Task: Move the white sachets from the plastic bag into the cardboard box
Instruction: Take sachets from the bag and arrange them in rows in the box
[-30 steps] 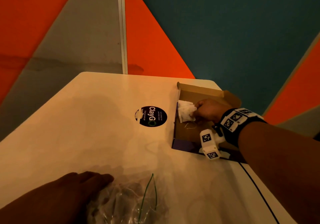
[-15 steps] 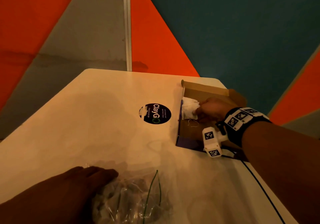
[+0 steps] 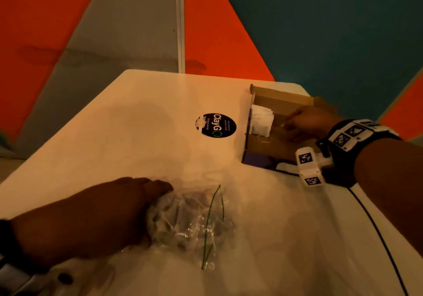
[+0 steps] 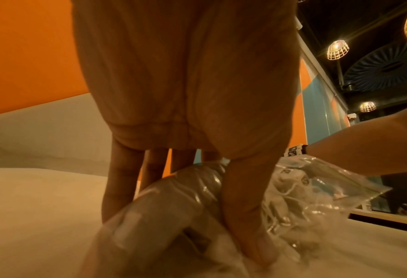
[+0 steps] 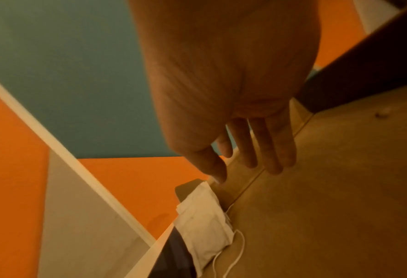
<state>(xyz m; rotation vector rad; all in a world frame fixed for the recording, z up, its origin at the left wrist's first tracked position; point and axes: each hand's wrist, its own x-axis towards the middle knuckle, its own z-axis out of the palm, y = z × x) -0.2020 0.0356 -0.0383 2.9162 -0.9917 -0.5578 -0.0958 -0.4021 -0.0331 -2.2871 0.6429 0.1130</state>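
White sachets (image 3: 261, 120) (image 5: 205, 216) lean against the left inner wall of the open cardboard box (image 3: 281, 100) (image 5: 328, 188), their strings trailing on its floor. My right hand (image 3: 306, 121) (image 5: 240, 156) hovers inside the box just right of them, fingers straight and empty. The clear plastic bag (image 3: 192, 220) (image 4: 300, 197) with more sachets lies crumpled near the table's front. My left hand (image 3: 114, 206) (image 4: 197, 197) holds its left end down, thumb pressed into the plastic and the fingers straight behind it.
A round black ClayGo sticker (image 3: 216, 125) sits on the white table (image 3: 126, 135) left of the box. A thin green wire (image 3: 211, 222) lies over the bag. A dark cable (image 3: 377, 234) runs along the table's right edge.
My right hand let go of the sachets and drew back to the right inside the box. The left hand stayed on the bag.
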